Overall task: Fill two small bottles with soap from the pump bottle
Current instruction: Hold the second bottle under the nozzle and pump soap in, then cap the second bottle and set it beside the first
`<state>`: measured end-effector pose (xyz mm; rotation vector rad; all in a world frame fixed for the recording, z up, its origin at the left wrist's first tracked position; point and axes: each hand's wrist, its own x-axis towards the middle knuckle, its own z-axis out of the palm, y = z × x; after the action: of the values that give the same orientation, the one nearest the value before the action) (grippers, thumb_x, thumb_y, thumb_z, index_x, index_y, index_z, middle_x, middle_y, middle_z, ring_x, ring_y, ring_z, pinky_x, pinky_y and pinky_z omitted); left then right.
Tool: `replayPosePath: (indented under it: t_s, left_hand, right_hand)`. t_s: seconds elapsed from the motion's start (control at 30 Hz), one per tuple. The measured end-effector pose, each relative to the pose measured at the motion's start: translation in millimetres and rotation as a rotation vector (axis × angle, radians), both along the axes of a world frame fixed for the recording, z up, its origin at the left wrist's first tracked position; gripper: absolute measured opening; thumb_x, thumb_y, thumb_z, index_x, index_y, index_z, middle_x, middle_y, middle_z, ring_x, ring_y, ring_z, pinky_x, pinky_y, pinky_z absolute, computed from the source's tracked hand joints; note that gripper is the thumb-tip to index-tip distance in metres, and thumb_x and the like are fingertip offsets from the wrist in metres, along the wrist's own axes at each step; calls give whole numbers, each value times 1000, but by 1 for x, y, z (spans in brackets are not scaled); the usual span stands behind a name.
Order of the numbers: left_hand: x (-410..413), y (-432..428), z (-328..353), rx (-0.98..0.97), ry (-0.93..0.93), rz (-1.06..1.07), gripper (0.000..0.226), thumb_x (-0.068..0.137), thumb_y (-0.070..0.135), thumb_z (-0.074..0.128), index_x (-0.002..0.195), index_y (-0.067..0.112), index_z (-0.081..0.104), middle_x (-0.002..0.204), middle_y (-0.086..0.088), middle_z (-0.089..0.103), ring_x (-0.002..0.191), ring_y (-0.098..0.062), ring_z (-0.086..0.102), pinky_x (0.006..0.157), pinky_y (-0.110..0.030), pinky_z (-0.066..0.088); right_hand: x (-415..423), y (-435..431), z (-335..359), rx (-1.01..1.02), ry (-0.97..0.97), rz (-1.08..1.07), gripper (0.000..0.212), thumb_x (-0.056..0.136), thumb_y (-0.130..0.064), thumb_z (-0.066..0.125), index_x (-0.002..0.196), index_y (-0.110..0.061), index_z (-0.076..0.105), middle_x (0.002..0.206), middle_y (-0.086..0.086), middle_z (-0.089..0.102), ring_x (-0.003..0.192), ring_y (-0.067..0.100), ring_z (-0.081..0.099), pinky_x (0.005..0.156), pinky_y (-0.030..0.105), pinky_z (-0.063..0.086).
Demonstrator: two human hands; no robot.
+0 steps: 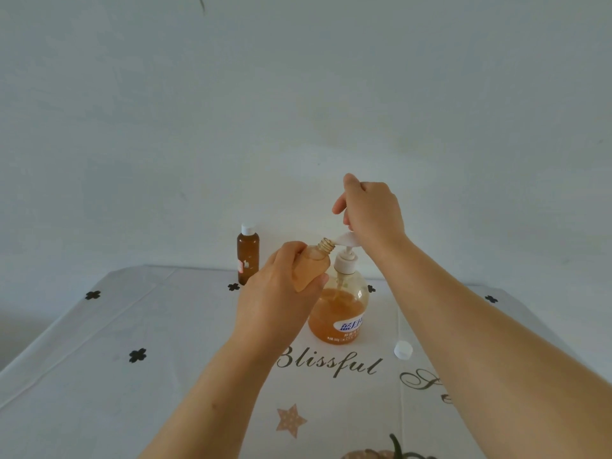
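The left hand [281, 293] grips a small bottle [318, 261] w/o cap, tilted, neck just beside the spout of the pump bottle [341, 309]. The right hand [371, 210] sits over the pump top, fingers curled; what they hold is hidden. A capped bottle [247, 256] stands behind. A loose cap [403, 350] is partly covered by the forearm.

Home: printed tablecloth [172, 376], plain wall [298, 94].

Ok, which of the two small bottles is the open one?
The bottle gripped in the left hand, tilted, bare threaded neck by the pump spout. The other bottle stands on the table behind, white cap on.
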<state>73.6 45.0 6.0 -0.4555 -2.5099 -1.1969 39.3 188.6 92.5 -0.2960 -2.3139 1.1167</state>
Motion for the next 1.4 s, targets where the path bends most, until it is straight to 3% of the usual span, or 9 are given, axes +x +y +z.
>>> replayPosePath:
  t_s: [0.17,0.27,0.43,0.53,0.73,0.87,1.03,1.27,1.4]
  left_hand:
    - [0,-4,5,-1,-42,-1,40,88,49,60,123,33,48,109,17,59,90,-5,57,63,-20,40]
    - [2,-7,9,-2,-70,7,38,88,48,60,120,30,49,107,17,58,89,-8,57,64,-24,40]
    - [24,-7,13,-1,-84,39,37,90,46,59,120,28,47,106,15,57,86,-11,58,67,-29,41]
    - [43,-5,9,43,-97,21,37,90,46,58,121,30,45,106,17,57,82,-2,56,63,-26,41]
    - [77,7,4,179,-178,-85,40,85,51,62,118,34,46,105,23,54,90,2,56,76,-34,52]
    - [83,15,-6,228,-235,-91,36,87,41,65,118,35,48,106,21,57,89,2,56,78,-35,55]
    - [86,19,-18,234,-274,-86,45,87,39,67,127,31,49,105,21,57,86,4,57,69,-25,51]
    - [87,14,-22,213,-277,-91,47,85,41,68,128,34,51,107,21,59,89,3,57,72,-24,49]
    - [86,11,-20,226,-288,-113,51,81,42,71,128,34,54,106,20,61,91,1,60,82,-32,53]
  right_hand:
    - [18,8,4,2,14,2,43,103,-32,39,75,-15,67,66,-7,60,60,17,57,63,32,46]
    - [31,14,0,30,19,-6,31,100,-28,45,89,-11,68,74,-2,64,69,19,58,66,34,46]
    - [59,30,-9,79,-13,-31,16,97,-25,50,93,-21,65,88,-1,69,78,21,65,72,38,54]
    - [78,42,-19,113,-88,-20,15,96,-24,53,92,-22,67,88,-2,70,80,21,68,74,36,54]
    - [112,62,-50,260,-323,48,10,96,-21,60,96,-26,68,97,-8,64,89,13,60,69,27,43]
    - [126,71,-76,333,-469,86,21,96,-18,61,115,-24,68,112,-2,65,93,15,59,78,25,41]
    - [128,74,-103,455,-604,138,39,98,-17,58,136,-26,60,135,4,58,121,21,57,97,29,44]
    - [127,72,-117,507,-563,112,31,100,-16,53,127,-22,67,130,6,61,119,24,57,98,30,45]
    - [129,64,-92,281,-318,137,22,97,-22,62,116,-25,71,109,-5,67,101,13,62,84,24,43]
